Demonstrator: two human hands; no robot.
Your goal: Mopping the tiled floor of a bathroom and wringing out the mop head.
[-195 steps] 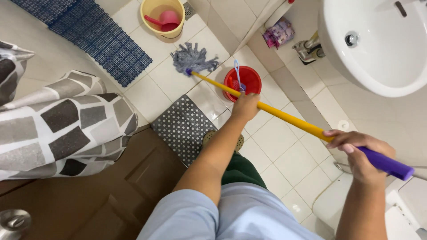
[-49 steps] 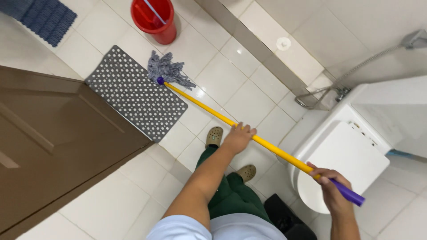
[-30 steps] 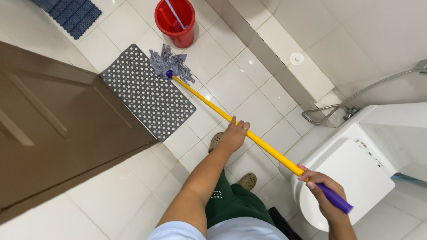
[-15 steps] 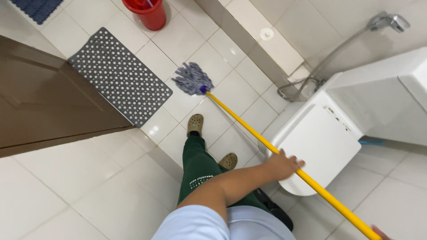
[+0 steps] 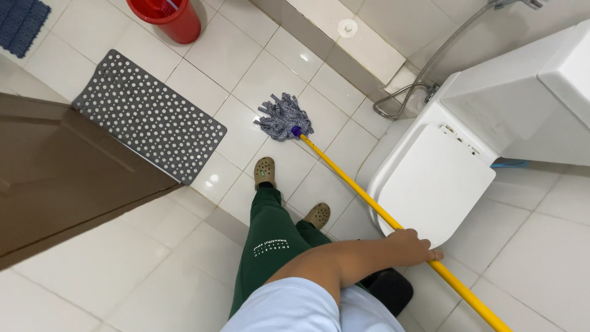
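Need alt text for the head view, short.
Looking down, a person's left hand grips the yellow handle of a mop whose grey string head rests on the white tiled floor beside a closed white toilet. A grey dotted mat and a red bucket lie beyond; the right hand is out of frame.

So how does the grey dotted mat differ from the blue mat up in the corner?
The grey dotted mat lies whole in view, a long rectangle with white dots, one end by the brown door. The blue mat is cut off by the picture's edge and shows a woven grid, no dots. Both lie flat on the white tiled floor.
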